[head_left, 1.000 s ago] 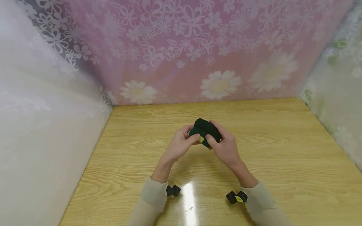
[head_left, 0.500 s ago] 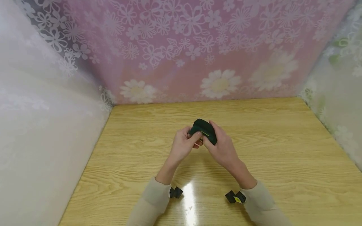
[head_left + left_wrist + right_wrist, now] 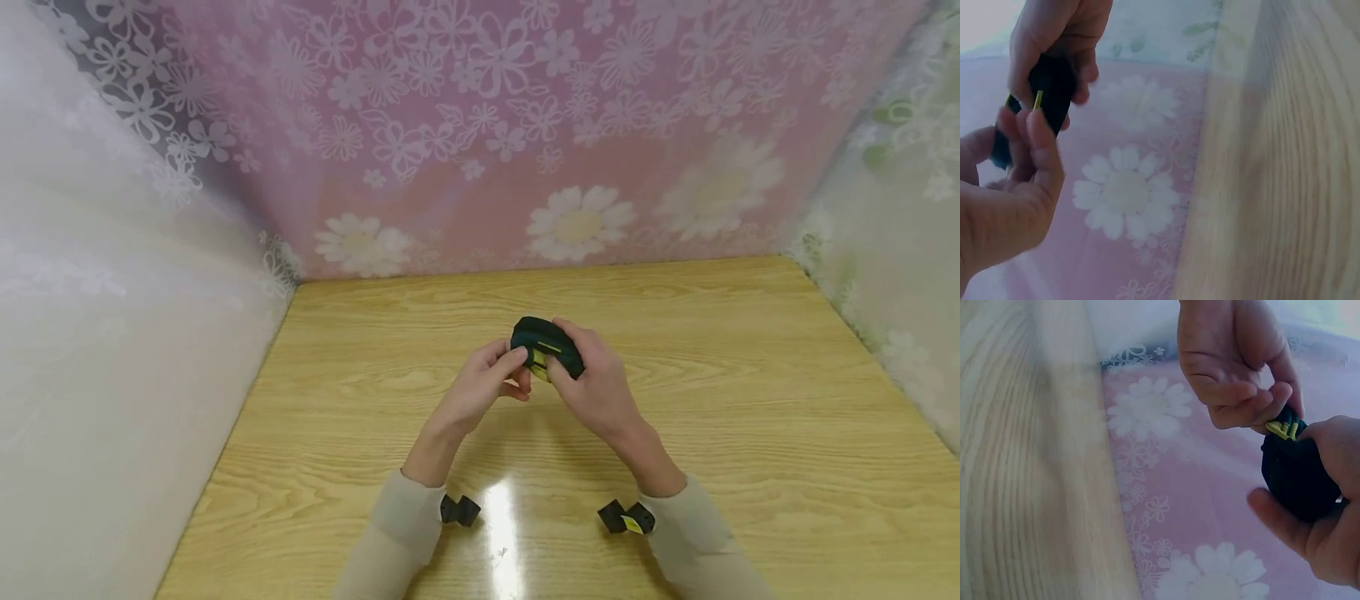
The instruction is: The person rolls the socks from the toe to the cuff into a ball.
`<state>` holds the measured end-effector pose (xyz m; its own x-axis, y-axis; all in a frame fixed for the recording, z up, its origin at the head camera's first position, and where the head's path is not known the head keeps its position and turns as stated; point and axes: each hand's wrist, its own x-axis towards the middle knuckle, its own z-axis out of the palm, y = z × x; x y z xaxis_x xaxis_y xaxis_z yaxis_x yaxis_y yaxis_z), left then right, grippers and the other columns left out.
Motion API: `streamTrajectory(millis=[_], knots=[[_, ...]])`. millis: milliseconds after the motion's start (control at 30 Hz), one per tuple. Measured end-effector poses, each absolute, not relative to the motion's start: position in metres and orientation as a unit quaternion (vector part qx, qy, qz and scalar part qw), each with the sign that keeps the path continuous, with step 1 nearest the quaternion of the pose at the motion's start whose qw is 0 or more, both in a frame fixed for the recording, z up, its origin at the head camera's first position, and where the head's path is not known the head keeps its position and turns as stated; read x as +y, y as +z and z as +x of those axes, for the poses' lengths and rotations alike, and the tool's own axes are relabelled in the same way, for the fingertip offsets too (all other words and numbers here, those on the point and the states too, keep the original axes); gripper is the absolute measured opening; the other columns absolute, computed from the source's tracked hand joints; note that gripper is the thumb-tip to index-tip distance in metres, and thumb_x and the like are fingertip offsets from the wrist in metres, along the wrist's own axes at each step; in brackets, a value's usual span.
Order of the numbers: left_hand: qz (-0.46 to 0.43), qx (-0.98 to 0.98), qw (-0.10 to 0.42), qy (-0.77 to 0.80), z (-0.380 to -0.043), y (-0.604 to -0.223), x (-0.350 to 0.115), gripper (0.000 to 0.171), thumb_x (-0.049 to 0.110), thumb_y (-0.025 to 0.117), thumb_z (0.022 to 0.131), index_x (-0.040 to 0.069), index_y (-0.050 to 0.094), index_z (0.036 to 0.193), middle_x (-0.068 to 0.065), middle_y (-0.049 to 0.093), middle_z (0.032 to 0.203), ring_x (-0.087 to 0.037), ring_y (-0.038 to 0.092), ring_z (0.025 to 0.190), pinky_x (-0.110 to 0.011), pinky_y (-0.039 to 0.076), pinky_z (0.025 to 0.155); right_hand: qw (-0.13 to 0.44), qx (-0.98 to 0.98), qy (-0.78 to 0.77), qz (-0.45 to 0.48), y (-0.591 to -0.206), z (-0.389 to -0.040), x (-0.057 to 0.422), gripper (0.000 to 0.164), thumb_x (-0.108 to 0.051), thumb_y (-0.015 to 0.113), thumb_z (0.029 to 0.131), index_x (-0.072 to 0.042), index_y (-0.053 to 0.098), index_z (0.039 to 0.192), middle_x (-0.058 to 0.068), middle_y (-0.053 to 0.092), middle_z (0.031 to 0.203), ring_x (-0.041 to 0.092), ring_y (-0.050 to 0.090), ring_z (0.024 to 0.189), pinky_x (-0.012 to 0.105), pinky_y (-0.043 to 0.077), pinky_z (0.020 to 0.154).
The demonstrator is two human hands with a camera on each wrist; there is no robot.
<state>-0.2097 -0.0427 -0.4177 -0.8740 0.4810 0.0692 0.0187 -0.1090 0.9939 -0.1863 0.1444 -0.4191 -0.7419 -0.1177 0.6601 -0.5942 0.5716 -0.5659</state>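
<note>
A dark green folded fabric piece with yellow trim (image 3: 542, 336) is held up above the table between both hands. My left hand (image 3: 480, 385) pinches its near left edge between thumb and fingers, close to the yellow part. My right hand (image 3: 596, 385) grips its right side, thumb on the near face and fingers behind. In the right wrist view the dark fabric bundle (image 3: 1300, 478) bulges between the right thumb and fingers, with yellow bands (image 3: 1282, 430) by the left fingertips. The left wrist view shows a narrow yellow strip (image 3: 1038, 100) on it. Its exact kind cannot be told.
Below the hands lies a wood-grain table (image 3: 360, 433) with a bright reflection near its front. A pink floral backdrop (image 3: 450, 208) stands at the back, with pale panels (image 3: 135, 350) at either side. Small black devices (image 3: 459, 510) sit at both wrists.
The fabric piece has been turned and folded in the hands, so more yellow trim shows on its near face. My left fingers have shifted on its edge; my right hand keeps its grip.
</note>
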Motion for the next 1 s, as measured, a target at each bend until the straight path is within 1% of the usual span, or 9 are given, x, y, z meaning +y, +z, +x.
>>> streamTrajectory(millis=[167,300,367,433,600,700,800,933,1000], knots=[[0.130,0.662,0.095,0.732,-0.208,-0.421,-0.036,0.033,0.020,0.063,0.098,0.009,0.053,0.069,0.004,0.043,0.050,-0.012,0.041,0.046,-0.026,0.039,0.049,0.309,-0.854,0.348,0.233,-0.420,-0.187,0.143,0.047,-0.001,0.068,0.085,0.008,0.058,0.130,0.026,0.066,0.109,0.032,0.065,0.084,0.039,0.055,0.061],[0.115,0.702,0.009,0.703,-0.203,-0.421,-0.029,0.042,0.017,0.065,0.094,0.008,0.047,0.057,0.006,0.034,0.044,-0.009,0.029,0.037,-0.023,0.022,0.038,0.342,-0.843,0.330,0.253,-0.420,-0.188,0.139,0.045,0.006,0.067,0.082,0.007,0.059,0.127,0.027,0.062,0.111,0.037,0.066,0.088,0.041,0.057,0.063],[0.117,0.720,-0.010,0.684,-0.202,-0.421,-0.028,0.042,0.016,0.064,0.094,0.007,0.049,0.055,0.006,0.036,0.044,-0.009,0.029,0.036,-0.023,0.021,0.036,0.354,-0.838,0.326,0.258,-0.420,-0.187,0.139,0.044,0.009,0.068,0.081,0.005,0.060,0.124,0.027,0.059,0.113,0.038,0.066,0.089,0.041,0.057,0.064],[0.114,0.715,0.007,0.690,-0.203,-0.421,-0.028,0.042,0.015,0.063,0.095,0.007,0.051,0.055,0.005,0.038,0.044,-0.009,0.031,0.036,-0.023,0.023,0.037,0.354,-0.836,0.326,0.262,-0.420,-0.187,0.139,0.044,0.012,0.069,0.079,0.004,0.060,0.121,0.026,0.057,0.116,0.038,0.065,0.091,0.042,0.058,0.065],[0.059,0.597,0.161,0.784,-0.208,-0.419,-0.031,0.043,0.016,0.058,0.099,0.012,0.056,0.055,0.008,0.039,0.041,-0.007,0.036,0.039,-0.021,0.028,0.044,0.304,-0.847,0.328,0.286,-0.418,-0.188,0.143,0.046,0.011,0.075,0.080,0.001,0.060,0.123,0.023,0.055,0.123,0.037,0.065,0.097,0.042,0.059,0.072],[0.050,0.543,0.217,0.810,-0.210,-0.417,-0.034,0.043,0.019,0.053,0.103,0.013,0.060,0.060,0.008,0.041,0.045,-0.008,0.040,0.045,-0.021,0.032,0.049,0.271,-0.848,0.350,0.290,-0.417,-0.190,0.145,0.045,0.007,0.075,0.084,0.000,0.060,0.126,0.024,0.053,0.126,0.037,0.065,0.101,0.041,0.059,0.074],[0.125,0.598,0.185,0.770,-0.211,-0.416,-0.036,0.032,0.021,0.052,0.105,0.013,0.062,0.076,0.005,0.051,0.061,-0.010,0.047,0.057,-0.023,0.041,0.056,0.252,-0.830,0.423,0.264,-0.415,-0.191,0.147,0.042,0.005,0.072,0.086,-0.001,0.063,0.126,0.023,0.056,0.125,0.035,0.064,0.102,0.035,0.060,0.070],[0.218,0.692,0.059,0.686,-0.210,-0.415,-0.038,0.013,0.017,0.059,0.101,0.007,0.056,0.094,-0.006,0.056,0.092,-0.018,0.056,0.080,-0.031,0.053,0.069,0.226,-0.788,0.527,0.225,-0.411,-0.190,0.149,0.038,0.005,0.069,0.089,-0.003,0.066,0.127,0.019,0.060,0.121,0.031,0.064,0.099,0.022,0.058,0.066],[0.222,0.697,0.029,0.681,-0.211,-0.416,-0.037,0.017,0.015,0.062,0.100,0.003,0.050,0.101,-0.011,0.052,0.105,-0.020,0.058,0.090,-0.036,0.057,0.077,0.204,-0.778,0.552,0.222,-0.409,-0.189,0.150,0.039,0.004,0.067,0.092,-0.003,0.065,0.130,0.018,0.059,0.123,0.031,0.063,0.102,0.018,0.056,0.068]])
